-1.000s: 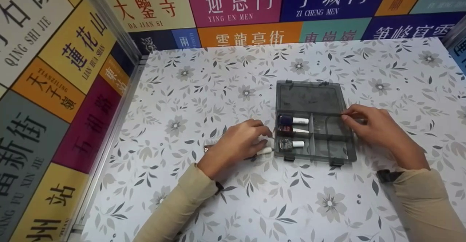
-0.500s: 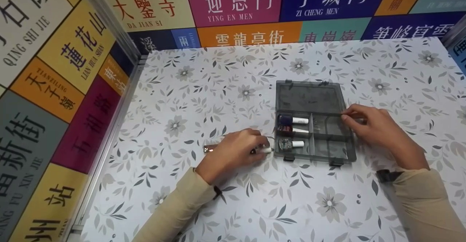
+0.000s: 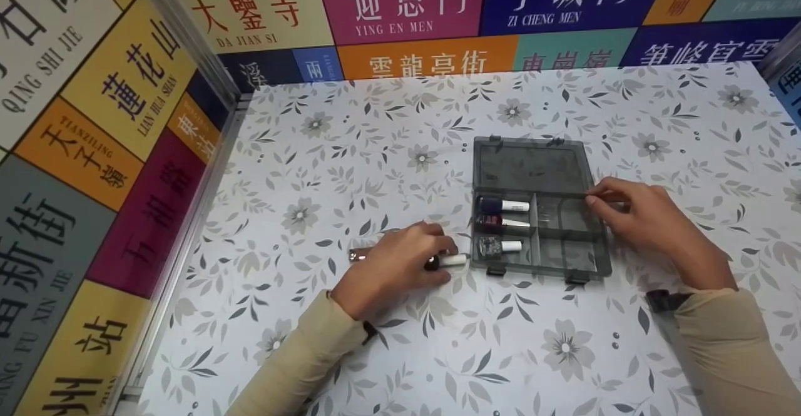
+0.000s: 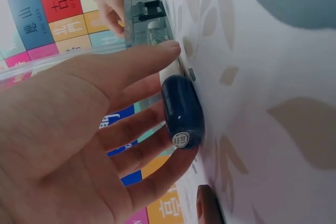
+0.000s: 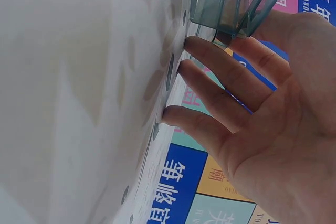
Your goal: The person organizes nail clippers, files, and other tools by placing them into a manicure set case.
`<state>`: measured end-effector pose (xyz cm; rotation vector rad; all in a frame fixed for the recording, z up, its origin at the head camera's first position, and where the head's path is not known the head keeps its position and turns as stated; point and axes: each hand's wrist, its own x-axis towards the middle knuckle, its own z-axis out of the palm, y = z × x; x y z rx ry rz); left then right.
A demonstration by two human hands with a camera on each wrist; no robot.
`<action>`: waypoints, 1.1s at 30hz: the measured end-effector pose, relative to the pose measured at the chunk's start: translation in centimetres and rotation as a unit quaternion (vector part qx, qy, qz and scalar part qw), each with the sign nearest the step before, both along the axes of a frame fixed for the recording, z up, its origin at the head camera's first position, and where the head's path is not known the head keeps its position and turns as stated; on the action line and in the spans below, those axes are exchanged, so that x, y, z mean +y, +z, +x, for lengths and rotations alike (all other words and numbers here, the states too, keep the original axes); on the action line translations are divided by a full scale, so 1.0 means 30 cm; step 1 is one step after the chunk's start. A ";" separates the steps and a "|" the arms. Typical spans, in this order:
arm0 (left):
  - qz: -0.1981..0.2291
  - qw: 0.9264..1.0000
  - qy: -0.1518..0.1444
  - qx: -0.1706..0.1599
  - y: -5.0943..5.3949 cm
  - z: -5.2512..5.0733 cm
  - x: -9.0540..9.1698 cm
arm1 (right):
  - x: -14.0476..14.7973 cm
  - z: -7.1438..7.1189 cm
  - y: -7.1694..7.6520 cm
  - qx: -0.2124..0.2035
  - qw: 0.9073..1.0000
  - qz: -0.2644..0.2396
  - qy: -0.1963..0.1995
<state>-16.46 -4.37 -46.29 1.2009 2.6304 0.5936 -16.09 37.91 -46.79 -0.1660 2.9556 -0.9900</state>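
A nail polish bottle [image 4: 182, 108], dark blue with a white cap [image 3: 454, 259], lies on the table to the left of a smoky see-through compartment box [image 3: 571, 254]. My left hand [image 3: 400, 263] straddles this bottle, thumb on one side and loosely bent fingers on the other, some fingertips against the glass. With its lid [image 3: 532, 166] folded back, the box holds a dark blue bottle [image 3: 490, 204], a dark red bottle [image 3: 489, 223] and a glittery grey bottle [image 3: 490, 246]. My right hand [image 3: 651, 222] pinches the box's right edge by the hinge; its other fingertips [image 5: 169, 114] rest on the table.
Partly hidden under my left wrist lies a shiny copper-coloured item [image 3: 358, 254]. A flower-patterned cover [image 3: 375, 172] lies over the table. Panels with large lettering stand along the back [image 3: 407, 3] and left side [image 3: 75, 153].
My left hand has drawn back from the box's left edge toward the lower left and now sits lower over the loose bottle. The right hand and the box stay in place.
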 end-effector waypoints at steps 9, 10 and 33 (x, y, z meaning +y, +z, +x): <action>-0.003 1.000 0.004 -0.014 0.005 -0.001 -0.006 | 0.001 -0.003 0.000 -0.005 1.000 0.004 0.002; -0.003 1.000 0.005 -0.011 0.005 -0.001 -0.004 | 0.001 -0.003 0.001 -0.006 1.000 0.004 0.001; 0.016 1.000 0.013 0.002 0.044 -0.019 -0.004 | -0.002 0.002 -0.002 0.008 1.000 0.003 -0.001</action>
